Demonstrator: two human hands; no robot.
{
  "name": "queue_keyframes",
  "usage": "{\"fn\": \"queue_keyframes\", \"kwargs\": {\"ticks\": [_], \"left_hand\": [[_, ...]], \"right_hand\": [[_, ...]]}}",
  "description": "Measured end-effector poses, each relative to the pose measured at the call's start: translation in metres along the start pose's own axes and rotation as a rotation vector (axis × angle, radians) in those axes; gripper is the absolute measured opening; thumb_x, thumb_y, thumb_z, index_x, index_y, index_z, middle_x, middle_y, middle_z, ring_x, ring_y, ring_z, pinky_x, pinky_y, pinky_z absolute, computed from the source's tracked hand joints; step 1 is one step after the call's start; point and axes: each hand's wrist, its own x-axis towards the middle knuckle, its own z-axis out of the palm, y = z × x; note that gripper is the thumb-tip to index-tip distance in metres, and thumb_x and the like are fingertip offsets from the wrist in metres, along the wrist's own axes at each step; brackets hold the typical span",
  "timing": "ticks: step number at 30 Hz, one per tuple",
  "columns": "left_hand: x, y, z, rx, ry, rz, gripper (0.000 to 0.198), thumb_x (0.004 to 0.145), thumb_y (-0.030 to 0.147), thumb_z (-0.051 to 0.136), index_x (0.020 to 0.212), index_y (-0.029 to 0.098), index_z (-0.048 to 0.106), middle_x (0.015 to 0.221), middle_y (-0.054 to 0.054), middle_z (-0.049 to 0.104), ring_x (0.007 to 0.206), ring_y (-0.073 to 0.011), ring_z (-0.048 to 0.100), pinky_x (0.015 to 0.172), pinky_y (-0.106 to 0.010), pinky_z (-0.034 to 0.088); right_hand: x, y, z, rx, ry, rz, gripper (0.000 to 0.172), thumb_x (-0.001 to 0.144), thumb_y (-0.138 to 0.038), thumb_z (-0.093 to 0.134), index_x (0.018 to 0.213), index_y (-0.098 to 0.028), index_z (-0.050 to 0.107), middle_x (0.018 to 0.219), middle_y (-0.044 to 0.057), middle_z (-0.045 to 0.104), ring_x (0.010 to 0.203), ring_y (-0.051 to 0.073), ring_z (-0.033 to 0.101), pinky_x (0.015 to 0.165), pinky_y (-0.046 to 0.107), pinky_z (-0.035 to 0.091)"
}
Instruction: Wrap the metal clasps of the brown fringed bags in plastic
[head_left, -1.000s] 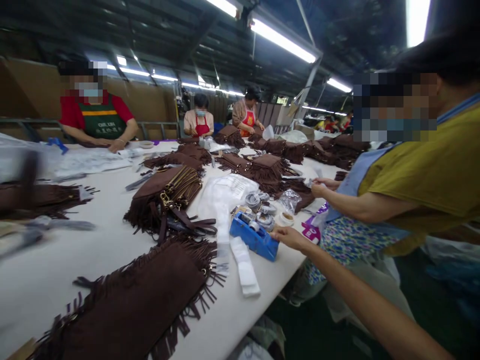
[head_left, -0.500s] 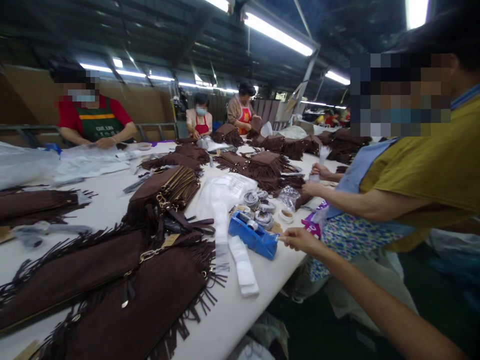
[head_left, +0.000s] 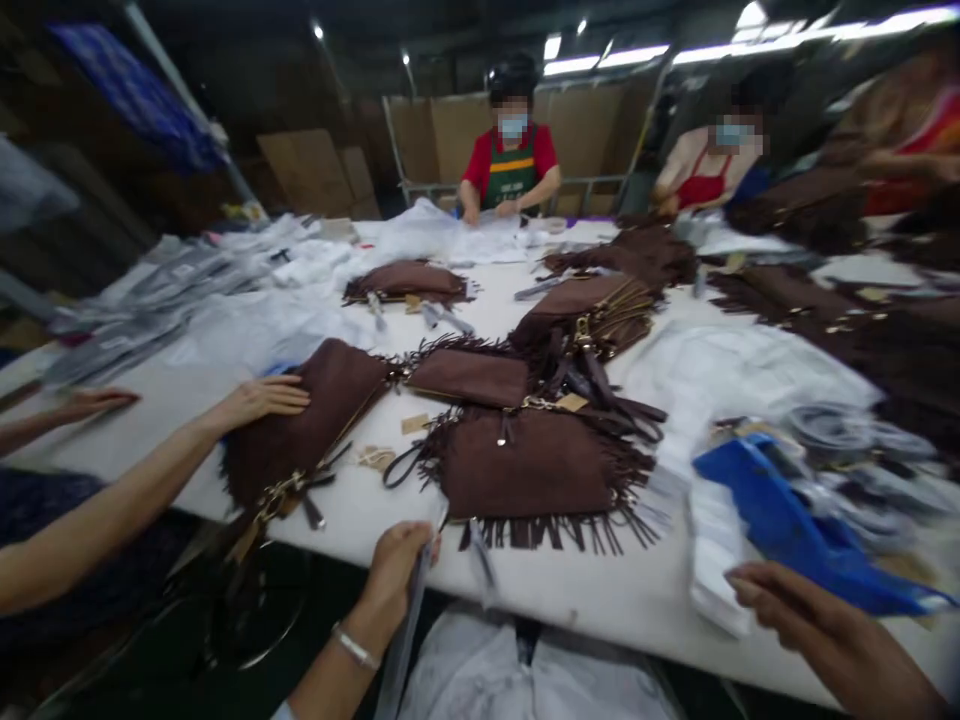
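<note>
My left hand (head_left: 401,560), with a silvery bangle at the wrist, is closed round a long strip in clear plastic (head_left: 405,645) that hangs down past the table's front edge. Just beyond it, a dark brown fringed bag (head_left: 525,465) lies flat, a small plastic-wrapped piece (head_left: 482,562) hanging at its front. At the right, my right hand (head_left: 795,610) has thumb and fingertips pinched together; whatever is between them is too small to make out. It is beside a folded white stack (head_left: 716,550) and in front of the blue tape dispenser (head_left: 795,520).
A co-worker's hand (head_left: 262,400) rests on another brown bag (head_left: 322,410) at the left. Stacked bags (head_left: 577,310) with gold zips and a white plastic heap (head_left: 742,370) lie farther back. Wrapped coils (head_left: 832,425) sit behind the dispenser. Across the table a masked person (head_left: 510,170) works.
The view has swung left and down. My right hand, earlier pinching at the dispenser's end, is now at its near side by the white stack. My left hand has come into view holding the strip.
</note>
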Motion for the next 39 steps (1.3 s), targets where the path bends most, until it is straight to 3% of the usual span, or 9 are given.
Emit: {"fn": "queue_keyframes", "kwargs": {"ticks": [3, 6, 10, 13, 16, 21, 26, 31, 39], "left_hand": [[-0.003, 0.002, 0.001, -0.04, 0.03, -0.046, 0.017, 0.06, 0.024, 0.071, 0.066, 0.012, 0.06, 0.057, -0.002, 0.064, 0.049, -0.0105, 0.054, 0.051, -0.022, 0.041], [-0.004, 0.004, -0.002, -0.065, 0.024, -0.06, 0.016, 0.06, 0.021, 0.069, 0.07, 0.012, 0.059, 0.058, -0.002, 0.064, 0.049, -0.0098, 0.053, 0.051, -0.021, 0.04], [-0.002, 0.007, -0.008, -0.101, -0.022, -0.075, 0.019, 0.059, 0.02, 0.07, 0.072, 0.013, 0.059, 0.059, -0.002, 0.064, 0.046, -0.0092, 0.052, 0.048, -0.022, 0.038], [0.001, 0.009, -0.012, -0.137, -0.051, -0.1, 0.022, 0.058, 0.02, 0.073, 0.073, 0.013, 0.059, 0.058, -0.002, 0.063, 0.047, -0.01, 0.053, 0.049, -0.022, 0.038], [0.002, 0.008, -0.014, -0.157, -0.034, -0.103, 0.02, 0.06, 0.02, 0.071, 0.074, 0.013, 0.059, 0.057, -0.001, 0.062, 0.048, -0.0104, 0.053, 0.05, -0.022, 0.038], [0.001, 0.0, -0.012, -0.073, 0.043, -0.067, 0.017, 0.064, 0.02, 0.066, 0.078, 0.013, 0.062, 0.056, -0.002, 0.064, 0.048, -0.0115, 0.054, 0.05, -0.022, 0.038], [0.002, -0.004, -0.013, -0.053, 0.041, -0.082, 0.021, 0.063, 0.021, 0.066, 0.082, 0.012, 0.065, 0.064, -0.005, 0.068, 0.055, -0.0143, 0.06, 0.055, -0.024, 0.042], [0.001, -0.001, -0.015, -0.051, -0.011, -0.124, 0.029, 0.061, 0.019, 0.07, 0.088, 0.01, 0.066, 0.069, -0.007, 0.07, 0.063, -0.0183, 0.065, 0.06, -0.026, 0.046], [0.004, -0.004, -0.014, -0.164, -0.016, -0.12, 0.039, 0.057, 0.032, 0.083, 0.083, 0.01, 0.065, 0.066, -0.007, 0.071, 0.056, -0.0161, 0.063, 0.058, -0.025, 0.046]], "right_hand": [[0.011, -0.097, 0.073, 0.207, -0.411, -0.086, 0.027, 0.078, -0.047, 0.06, 0.092, -0.026, 0.068, 0.079, 0.005, 0.066, 0.069, 0.02, 0.06, 0.058, 0.029, 0.049], [0.025, -0.168, 0.156, 0.415, -0.681, -0.186, 0.019, 0.079, -0.036, 0.058, 0.086, -0.02, 0.066, 0.077, 0.003, 0.064, 0.064, 0.014, 0.056, 0.054, 0.023, 0.044], [0.044, -0.206, 0.241, 0.504, -0.864, -0.196, 0.017, 0.073, -0.024, 0.059, 0.086, -0.016, 0.065, 0.071, 0.0, 0.063, 0.055, 0.009, 0.051, 0.048, 0.018, 0.038], [0.053, -0.21, 0.273, 0.442, -0.872, -0.216, 0.018, 0.072, -0.021, 0.056, 0.085, -0.016, 0.066, 0.069, -0.001, 0.064, 0.051, 0.008, 0.05, 0.046, 0.018, 0.037], [0.056, -0.209, 0.284, 0.343, -0.849, -0.249, 0.024, 0.072, -0.016, 0.051, 0.089, -0.018, 0.069, 0.067, -0.001, 0.065, 0.05, 0.009, 0.052, 0.046, 0.018, 0.037], [0.054, -0.215, 0.282, 0.086, -0.767, -0.351, 0.036, 0.07, -0.008, 0.045, 0.091, -0.021, 0.071, 0.066, -0.002, 0.068, 0.057, 0.011, 0.059, 0.053, 0.018, 0.039], [0.047, -0.232, 0.274, -0.203, -0.652, -0.447, 0.027, 0.075, -0.013, 0.049, 0.085, -0.024, 0.072, 0.066, 0.0, 0.07, 0.062, 0.013, 0.062, 0.057, 0.02, 0.038], [0.043, -0.24, 0.273, -0.457, -0.568, -0.563, 0.02, 0.08, -0.021, 0.053, 0.09, -0.026, 0.07, 0.079, 0.003, 0.073, 0.075, 0.018, 0.067, 0.06, 0.022, 0.037], [0.046, -0.251, 0.273, -0.621, -0.61, -0.655, 0.023, 0.078, -0.019, 0.054, 0.096, -0.025, 0.068, 0.085, 0.007, 0.074, 0.079, 0.021, 0.068, 0.064, 0.025, 0.039]]}}
